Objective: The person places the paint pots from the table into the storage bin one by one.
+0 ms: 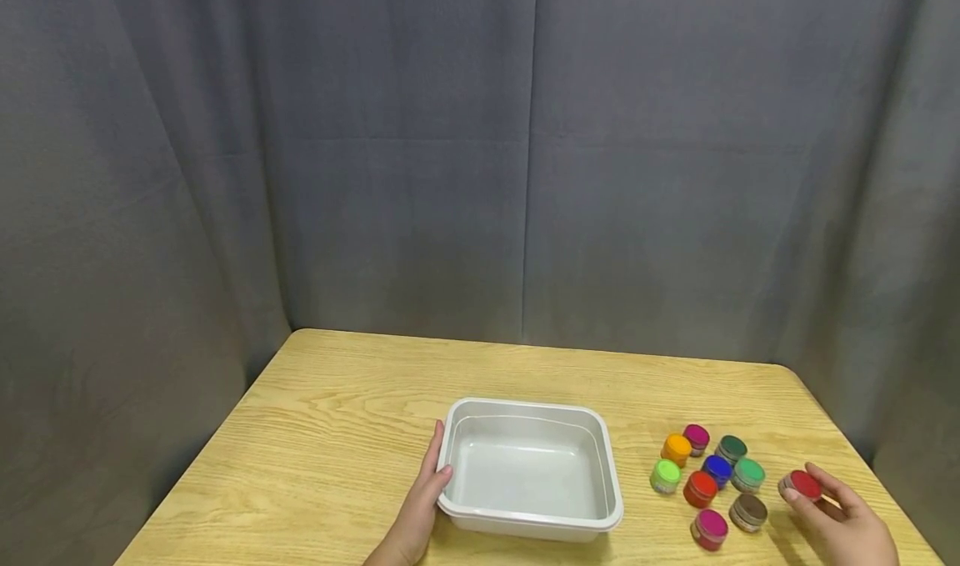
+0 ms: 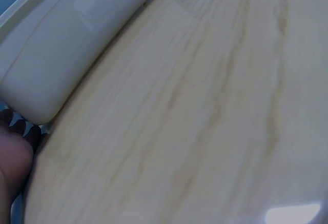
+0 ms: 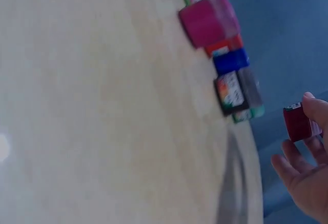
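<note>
A light grey plastic tub (image 1: 528, 466) stands on the table, with nothing inside. My left hand (image 1: 417, 512) grips its left side, the thumb over the rim and the fingers along the outer wall. In the left wrist view that hand (image 2: 15, 157) shows by the tub's corner (image 2: 56, 65). At the far right my right hand (image 1: 851, 524) pinches a small dark red paint jar (image 1: 802, 486) between thumb and fingers. The right wrist view shows this jar (image 3: 297, 123) raised off the table. A brown-lidded jar (image 1: 748, 512) stands just left of it.
Several more small jars cluster right of the tub, among them an orange (image 1: 677, 448), a light green (image 1: 665, 476), a blue (image 1: 717, 469) and a magenta one (image 1: 709, 528). The wooden table (image 1: 337, 433) is bordered by grey curtains (image 1: 405, 216) behind and at both sides.
</note>
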Motion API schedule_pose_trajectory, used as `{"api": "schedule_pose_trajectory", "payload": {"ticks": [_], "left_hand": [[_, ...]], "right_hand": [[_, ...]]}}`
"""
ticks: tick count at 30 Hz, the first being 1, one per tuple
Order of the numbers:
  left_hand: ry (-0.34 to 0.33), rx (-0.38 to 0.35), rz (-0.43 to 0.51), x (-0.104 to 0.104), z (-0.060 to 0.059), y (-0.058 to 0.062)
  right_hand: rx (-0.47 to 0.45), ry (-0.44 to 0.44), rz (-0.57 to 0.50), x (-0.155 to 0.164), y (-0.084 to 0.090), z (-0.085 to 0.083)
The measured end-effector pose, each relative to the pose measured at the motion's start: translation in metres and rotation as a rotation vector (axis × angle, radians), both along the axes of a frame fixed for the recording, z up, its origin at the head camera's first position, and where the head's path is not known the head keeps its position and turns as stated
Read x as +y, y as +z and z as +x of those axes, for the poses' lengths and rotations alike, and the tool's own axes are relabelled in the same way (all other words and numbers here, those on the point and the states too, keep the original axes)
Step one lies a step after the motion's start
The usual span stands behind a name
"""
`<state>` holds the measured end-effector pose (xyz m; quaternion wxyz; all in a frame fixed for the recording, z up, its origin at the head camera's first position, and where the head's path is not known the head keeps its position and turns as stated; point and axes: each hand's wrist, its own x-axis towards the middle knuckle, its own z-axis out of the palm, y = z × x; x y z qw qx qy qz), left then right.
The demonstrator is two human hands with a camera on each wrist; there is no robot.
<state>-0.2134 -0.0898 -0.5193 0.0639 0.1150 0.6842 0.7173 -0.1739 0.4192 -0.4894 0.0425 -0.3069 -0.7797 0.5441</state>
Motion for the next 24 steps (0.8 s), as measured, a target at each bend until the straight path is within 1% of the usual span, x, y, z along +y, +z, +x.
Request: {"api": "schedule_pose_trajectory", "payload": {"ticks": [2, 5, 8, 11, 13, 17, 19, 24], "left_hand": [[0.001, -0.006, 0.000, 0.000, 0.000, 0.000], [0.001, -0.005, -0.004, 0.001, 0.000, -0.001], [-0.002, 0.001, -0.016, 0.001, 0.000, -0.001], [-0.001, 0.001, -0.023, 0.001, 0.000, 0.000], [0.000, -0.002, -0.021, 0.001, 0.000, 0.000], [0.002, -0.010, -0.013, 0.001, 0.000, 0.000], [0.001, -0.013, -0.010, 0.001, 0.000, 0.000], [-0.002, -0.012, -0.009, 0.001, 0.000, 0.001]], "right_hand": [[-0.028, 0.016, 0.048, -0.004, 0.007, -0.001], [-0.054, 0.071, 0.121, -0.015, 0.019, -0.003], [-0.035, 0.131, 0.101, -0.029, 0.032, -0.006], [-0.001, 0.194, 0.066, -0.040, 0.040, -0.009], [0.016, 0.238, 0.061, -0.047, 0.045, -0.011], [0.034, 0.303, 0.086, -0.059, 0.051, -0.015], [0.055, 0.333, 0.076, -0.066, 0.053, -0.017], [0.100, 0.366, 0.086, -0.085, 0.056, -0.020]]}}
